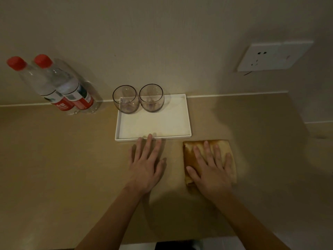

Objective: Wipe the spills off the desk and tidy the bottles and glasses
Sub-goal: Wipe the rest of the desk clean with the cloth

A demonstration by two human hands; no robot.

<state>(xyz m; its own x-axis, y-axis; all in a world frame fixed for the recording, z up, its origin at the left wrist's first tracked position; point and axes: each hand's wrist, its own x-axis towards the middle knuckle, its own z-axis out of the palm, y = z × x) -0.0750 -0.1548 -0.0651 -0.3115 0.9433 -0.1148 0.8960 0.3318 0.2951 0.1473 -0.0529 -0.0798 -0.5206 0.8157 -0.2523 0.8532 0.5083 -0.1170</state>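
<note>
Folded cloth [207, 152] lengthwise toward the wall

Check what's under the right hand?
The right hand lies flat, fingers straight, on a folded yellow-brown cloth on the desk. The cloth shows around the fingers; the part under the palm, and any spill beneath the cloth, is covered.

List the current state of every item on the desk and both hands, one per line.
Left bottle: upright, capped.
Right bottle: upright, capped, beside the first.
Left glass: upright on tray, looks empty.
Right glass: upright on tray, looks empty.
Tray: flat on desk.
Cloth: folded, under right hand.
Left hand: flat, fingertips at tray edge.
Right hand: flat, pressing cloth.
</note>
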